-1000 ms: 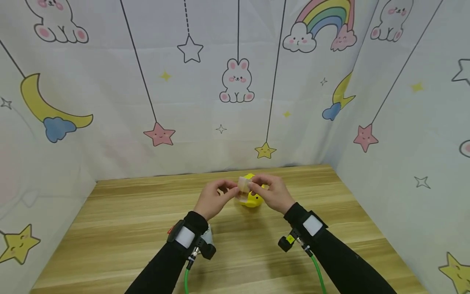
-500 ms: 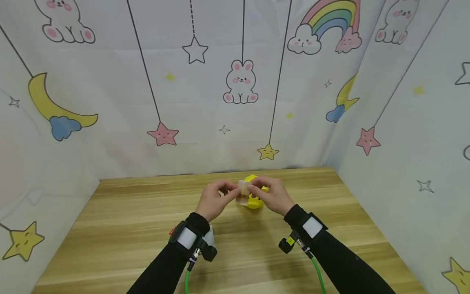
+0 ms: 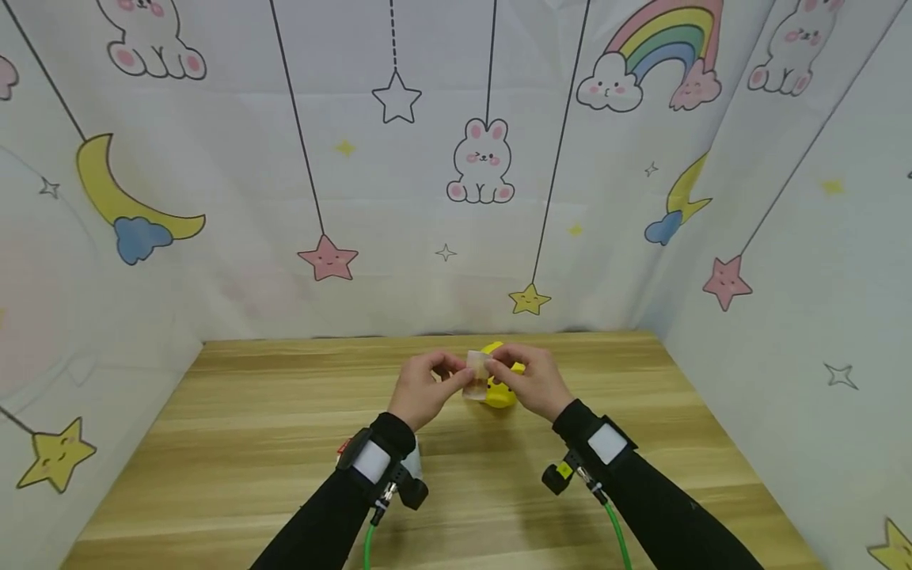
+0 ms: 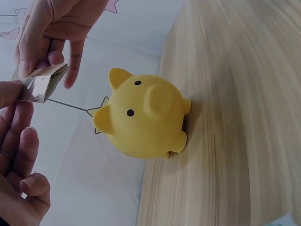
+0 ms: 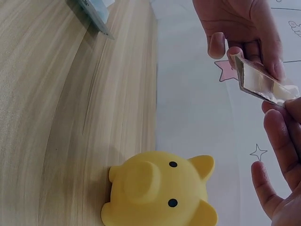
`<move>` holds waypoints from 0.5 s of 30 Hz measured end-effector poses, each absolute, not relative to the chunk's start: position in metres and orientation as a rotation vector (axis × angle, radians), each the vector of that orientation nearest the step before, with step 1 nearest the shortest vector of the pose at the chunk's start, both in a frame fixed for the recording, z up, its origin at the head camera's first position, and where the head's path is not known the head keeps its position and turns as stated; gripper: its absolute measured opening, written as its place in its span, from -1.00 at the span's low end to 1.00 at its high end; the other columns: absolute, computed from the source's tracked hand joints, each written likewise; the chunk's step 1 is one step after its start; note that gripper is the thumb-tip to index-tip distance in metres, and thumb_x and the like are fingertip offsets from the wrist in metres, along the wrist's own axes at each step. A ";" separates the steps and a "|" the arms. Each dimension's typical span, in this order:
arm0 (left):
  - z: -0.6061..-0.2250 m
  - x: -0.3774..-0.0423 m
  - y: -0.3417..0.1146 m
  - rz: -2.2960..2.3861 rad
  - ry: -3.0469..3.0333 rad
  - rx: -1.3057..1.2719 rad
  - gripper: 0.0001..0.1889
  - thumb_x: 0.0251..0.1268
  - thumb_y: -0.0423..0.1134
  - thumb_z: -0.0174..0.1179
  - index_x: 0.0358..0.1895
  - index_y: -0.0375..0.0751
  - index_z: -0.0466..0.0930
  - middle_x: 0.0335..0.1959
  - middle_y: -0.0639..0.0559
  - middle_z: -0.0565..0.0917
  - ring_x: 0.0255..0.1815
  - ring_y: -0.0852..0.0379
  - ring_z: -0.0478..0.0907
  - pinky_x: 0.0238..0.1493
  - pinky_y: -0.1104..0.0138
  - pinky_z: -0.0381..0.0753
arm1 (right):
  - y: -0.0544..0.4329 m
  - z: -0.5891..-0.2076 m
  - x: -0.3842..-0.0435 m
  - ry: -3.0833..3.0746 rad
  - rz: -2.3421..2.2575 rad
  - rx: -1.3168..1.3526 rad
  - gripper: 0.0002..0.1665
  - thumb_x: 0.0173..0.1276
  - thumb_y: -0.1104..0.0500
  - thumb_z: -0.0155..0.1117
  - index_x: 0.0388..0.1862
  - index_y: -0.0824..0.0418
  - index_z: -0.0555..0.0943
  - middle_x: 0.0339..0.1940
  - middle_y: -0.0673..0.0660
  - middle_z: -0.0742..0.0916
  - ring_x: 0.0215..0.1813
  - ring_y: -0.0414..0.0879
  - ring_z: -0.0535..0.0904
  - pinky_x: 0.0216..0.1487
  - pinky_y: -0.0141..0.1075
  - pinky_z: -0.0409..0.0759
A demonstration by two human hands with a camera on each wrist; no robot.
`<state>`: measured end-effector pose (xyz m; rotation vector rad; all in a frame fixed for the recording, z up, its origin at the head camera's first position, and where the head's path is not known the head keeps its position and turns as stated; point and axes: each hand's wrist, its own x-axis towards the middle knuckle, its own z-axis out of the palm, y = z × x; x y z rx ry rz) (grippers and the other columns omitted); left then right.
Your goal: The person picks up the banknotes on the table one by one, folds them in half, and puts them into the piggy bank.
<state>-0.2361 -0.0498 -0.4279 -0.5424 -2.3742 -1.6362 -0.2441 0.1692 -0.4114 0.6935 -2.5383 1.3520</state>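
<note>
Over the table, both hands hold a small folded banknote (image 3: 475,377), pale with a brownish tint and a glossy surface. My left hand (image 3: 420,392) pinches its left edge between thumb and fingers. On the opposite edge, my right hand (image 3: 534,383) pinches with thumb and forefinger. The layered folded edges of the banknote (image 4: 41,87) show in the left wrist view. Behind the hands a yellow piggy bank (image 3: 502,397) stands upright on the table, partly covered by them in the head view. Both wrist views show the piggy bank (image 5: 157,190) with its snout towards me.
A pale object with a red part (image 3: 412,461) lies on the wooden table (image 3: 271,412), mostly hidden under my left wrist. White cloth walls (image 3: 399,293) with cartoon prints enclose the table at the back and sides. Green cables (image 3: 617,535) run along both forearms.
The head view has shifted slightly, so the scene sits a little further right. Both hands keep their grip on the banknote, which has turned slightly.
</note>
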 end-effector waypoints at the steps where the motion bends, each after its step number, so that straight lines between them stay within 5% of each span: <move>1: -0.428 -0.236 -0.049 -1.627 -2.371 -0.539 -0.88 0.41 -0.23 0.46 -0.25 -0.20 0.78 -0.41 0.11 0.72 -0.34 0.15 0.53 -0.28 0.35 0.48 | 0.169 -0.412 -0.244 -2.536 1.344 0.696 -0.88 0.58 0.21 0.36 -0.15 0.23 0.76 -0.31 0.07 0.78 -0.27 -0.06 0.67 -0.21 -0.22 0.71; 15: -0.428 -0.233 -0.045 -1.484 -2.406 -0.518 -0.87 0.43 -0.23 0.45 -0.28 -0.18 0.75 -0.41 0.10 0.72 -0.36 0.16 0.53 -0.28 0.37 0.50 | 0.169 -0.415 -0.245 -2.532 1.348 0.696 -0.87 0.58 0.20 0.37 -0.22 0.20 0.75 -0.32 0.17 0.79 -0.29 -0.07 0.65 -0.26 -0.33 0.64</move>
